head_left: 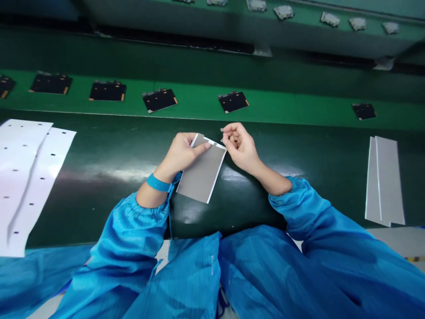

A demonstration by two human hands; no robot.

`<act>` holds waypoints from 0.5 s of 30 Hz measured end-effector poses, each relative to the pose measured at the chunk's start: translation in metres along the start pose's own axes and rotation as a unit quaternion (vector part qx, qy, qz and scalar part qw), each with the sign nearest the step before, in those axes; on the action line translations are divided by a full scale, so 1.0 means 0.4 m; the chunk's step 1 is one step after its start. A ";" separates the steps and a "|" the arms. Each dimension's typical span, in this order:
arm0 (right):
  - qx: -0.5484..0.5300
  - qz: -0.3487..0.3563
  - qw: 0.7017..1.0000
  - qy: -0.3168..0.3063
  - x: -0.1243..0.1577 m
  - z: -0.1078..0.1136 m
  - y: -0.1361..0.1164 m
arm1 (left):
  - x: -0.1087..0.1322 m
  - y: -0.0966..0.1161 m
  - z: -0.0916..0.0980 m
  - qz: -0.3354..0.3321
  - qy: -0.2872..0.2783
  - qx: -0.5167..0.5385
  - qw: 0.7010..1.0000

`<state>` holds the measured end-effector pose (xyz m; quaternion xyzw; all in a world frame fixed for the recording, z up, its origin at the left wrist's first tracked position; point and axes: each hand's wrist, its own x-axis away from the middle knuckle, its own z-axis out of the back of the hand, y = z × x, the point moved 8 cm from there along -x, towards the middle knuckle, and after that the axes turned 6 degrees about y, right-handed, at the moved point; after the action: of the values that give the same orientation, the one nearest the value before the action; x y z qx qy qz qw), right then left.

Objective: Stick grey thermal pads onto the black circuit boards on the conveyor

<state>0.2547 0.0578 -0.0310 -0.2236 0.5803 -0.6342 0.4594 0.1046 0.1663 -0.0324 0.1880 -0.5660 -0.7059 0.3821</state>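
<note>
My left hand grips a grey rectangular sheet by its upper left part, the forefinger laid across its top. The sheet hangs tilted over the dark green bench. My right hand is closed in a pinch at the sheet's upper right corner, where a thin white edge strip shows. A blue wrist strap circles my left wrist. Both arms wear blue sleeves.
White perforated backing sheets lie at the bench's left. A stack of grey sheets lies at the right. Behind the bench, several dark square boards sit spaced along a bright green belt. Small grey pieces line an upper shelf.
</note>
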 end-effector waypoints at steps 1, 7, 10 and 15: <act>-0.014 -0.015 1.000 0.002 -0.002 0.001 0.009 | 0.000 -0.001 -0.001 0.000 -0.002 0.002 1.000; -0.034 -0.012 0.998 0.044 -0.069 0.018 -0.002 | 0.003 0.004 -0.015 -0.020 -0.029 0.015 0.999; -0.029 0.020 0.999 0.013 -0.169 -0.040 -0.049 | 0.001 0.008 -0.019 -0.044 -0.037 0.011 0.998; 0.019 0.011 0.993 -0.113 -0.375 -0.308 -0.141 | -0.001 0.008 -0.019 -0.063 -0.032 -0.018 0.997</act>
<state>0.2076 0.2440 0.0316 -0.2785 0.5150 -0.6109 0.5329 0.1114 0.1615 -0.0317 0.1934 -0.5521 -0.7445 0.3218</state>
